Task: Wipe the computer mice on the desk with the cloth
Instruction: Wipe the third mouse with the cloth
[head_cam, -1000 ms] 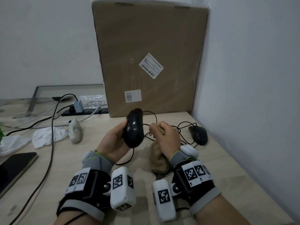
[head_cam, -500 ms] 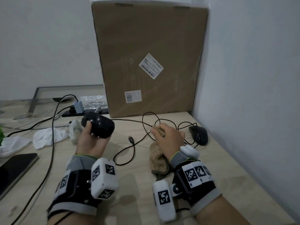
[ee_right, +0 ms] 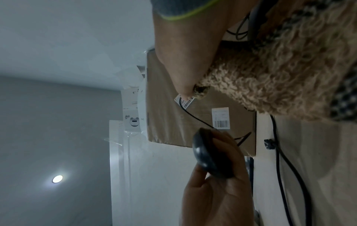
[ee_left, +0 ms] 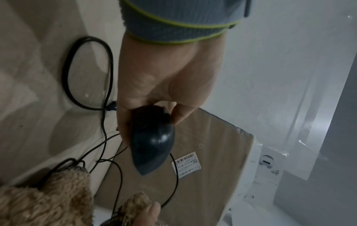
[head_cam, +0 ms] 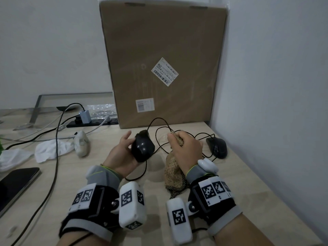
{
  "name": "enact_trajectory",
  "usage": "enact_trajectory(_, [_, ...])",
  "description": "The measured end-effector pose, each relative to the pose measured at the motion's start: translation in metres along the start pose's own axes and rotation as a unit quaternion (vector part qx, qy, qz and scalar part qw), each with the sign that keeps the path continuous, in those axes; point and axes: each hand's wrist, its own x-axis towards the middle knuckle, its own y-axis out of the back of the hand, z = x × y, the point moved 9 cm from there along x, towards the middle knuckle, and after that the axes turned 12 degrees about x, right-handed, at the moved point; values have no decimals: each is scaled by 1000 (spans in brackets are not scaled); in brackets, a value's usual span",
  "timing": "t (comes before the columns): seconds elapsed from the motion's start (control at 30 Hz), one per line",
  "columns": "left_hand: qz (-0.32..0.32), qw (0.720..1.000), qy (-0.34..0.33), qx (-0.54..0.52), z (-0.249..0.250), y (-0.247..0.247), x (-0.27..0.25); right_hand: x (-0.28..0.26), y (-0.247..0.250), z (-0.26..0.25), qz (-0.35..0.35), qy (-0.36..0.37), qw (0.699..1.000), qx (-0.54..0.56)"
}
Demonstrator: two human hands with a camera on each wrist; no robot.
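Observation:
My left hand (head_cam: 124, 151) grips a glossy black wired mouse (head_cam: 142, 148) above the desk; the left wrist view shows the mouse (ee_left: 150, 142) held between thumb and fingers. My right hand (head_cam: 184, 150) holds a fuzzy tan cloth (head_cam: 173, 173), bunched at the fingertips and hanging down to the desk; the cloth (ee_right: 270, 73) fills the right wrist view. Cloth and held mouse are a short gap apart. A second black mouse (head_cam: 217, 146) lies on the desk near the right wall. A whitish mouse (head_cam: 81, 143) lies at the left.
A large cardboard box (head_cam: 163, 64) stands against the back wall. Black cables (head_cam: 159, 128) loop on the desk (head_cam: 239, 183) between box and hands. A power strip (head_cam: 92, 122), crumpled white tissue (head_cam: 51, 150) and a dark phone (head_cam: 14, 185) lie at the left.
My left hand swung the black mouse out to the left, then brought it back toward the middle, close to the cloth. My right hand with the cloth stayed nearly still.

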Motion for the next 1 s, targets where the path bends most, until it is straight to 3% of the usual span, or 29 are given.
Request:
enact_trajectory(0.13, [-81,990,-8,112,-6,-21,-5,-2,-9,-7,-34,35,998,37])
enact_trajectory(0.33, [-92,978,40,182,-22,-27,-3,-10,-34,-16,-151,76,985,-20])
enact_trajectory(0.5, [-135,965,33,225,-23,-36,-7,-14,-40,-18,-181,89,978,-54])
enact_trajectory(0.7, [-29,975,-42,218,-2,-18,1,-13,-41,-16,-178,108,973,-101])
enact_trajectory(0.87, [140,984,-113,20,34,49,8,-4,-23,-12,-99,99,977,-163])
enact_trajectory(1.0, [198,974,-102,-44,38,82,1,1,-13,2,-67,34,988,-138])
